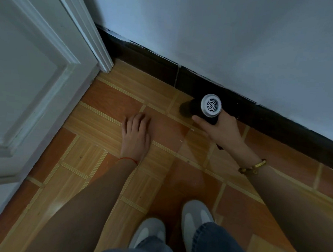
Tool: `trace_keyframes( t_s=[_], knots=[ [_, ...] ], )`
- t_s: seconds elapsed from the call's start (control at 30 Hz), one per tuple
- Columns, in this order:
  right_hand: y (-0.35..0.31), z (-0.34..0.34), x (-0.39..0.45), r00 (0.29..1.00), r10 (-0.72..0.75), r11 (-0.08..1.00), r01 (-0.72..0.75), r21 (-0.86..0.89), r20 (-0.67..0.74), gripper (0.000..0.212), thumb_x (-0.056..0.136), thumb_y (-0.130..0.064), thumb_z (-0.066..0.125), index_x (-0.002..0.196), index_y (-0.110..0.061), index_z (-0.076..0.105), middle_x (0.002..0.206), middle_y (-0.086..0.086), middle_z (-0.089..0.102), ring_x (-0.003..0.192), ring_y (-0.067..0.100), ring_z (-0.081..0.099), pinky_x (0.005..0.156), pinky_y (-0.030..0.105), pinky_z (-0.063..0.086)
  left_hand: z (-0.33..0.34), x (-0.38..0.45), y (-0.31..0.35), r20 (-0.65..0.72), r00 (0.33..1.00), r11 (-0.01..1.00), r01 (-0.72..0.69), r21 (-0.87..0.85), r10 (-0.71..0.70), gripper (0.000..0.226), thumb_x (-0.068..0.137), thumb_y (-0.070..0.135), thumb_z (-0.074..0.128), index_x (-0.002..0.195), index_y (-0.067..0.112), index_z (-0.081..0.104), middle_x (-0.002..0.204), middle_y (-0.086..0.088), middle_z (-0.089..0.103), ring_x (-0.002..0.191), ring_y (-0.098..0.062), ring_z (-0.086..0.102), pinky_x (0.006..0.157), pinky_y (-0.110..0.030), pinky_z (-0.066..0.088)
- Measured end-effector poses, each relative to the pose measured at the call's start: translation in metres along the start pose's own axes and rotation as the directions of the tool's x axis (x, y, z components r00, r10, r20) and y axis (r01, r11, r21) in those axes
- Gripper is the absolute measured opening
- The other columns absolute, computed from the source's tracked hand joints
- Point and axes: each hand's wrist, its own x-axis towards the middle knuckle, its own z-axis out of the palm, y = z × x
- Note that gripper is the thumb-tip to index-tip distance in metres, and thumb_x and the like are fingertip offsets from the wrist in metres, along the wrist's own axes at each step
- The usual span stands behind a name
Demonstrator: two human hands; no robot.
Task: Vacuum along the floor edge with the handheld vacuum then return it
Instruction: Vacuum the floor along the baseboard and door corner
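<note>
head view: right hand (pixel 223 127) is wrapped around the black handheld vacuum (pixel 201 108) at centre right, grey vented rear cap facing the camera, nozzle end down on the tiled floor (pixel 107 126) just beside the dark skirting board (pixel 146 60). left hand (pixel 136 133) lies mid-frame, fingers loosely spread over the tiles, holding nothing; whether it presses down i cannot tell. best bet now: keep the nozzle low and tight to the skirting, glide steadily toward the door frame (pixel 100 49) in the upper left, no lifting.
</note>
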Motion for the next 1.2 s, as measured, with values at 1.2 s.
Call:
trace_keyframes(
  t_s=[1.2],
  knots=[
    [0.014,-0.028,-0.041,0.995,0.047,0.994,-0.039,-0.099,0.083,0.062,0.082,-0.053,0.066,0.131,-0.017,0.052,0.099,-0.005,0.066,0.087,0.011,0.062,0.076,0.026,0.051,0.006,-0.001,-0.001,-0.066,0.998,1.0,-0.001,0.017,0.002,0.044,0.094,0.015,0.049,0.138,0.013,0.048,0.14,-0.011,0.047,0.13,-0.029,0.043,0.122,-0.052,0.015]
  ],
)
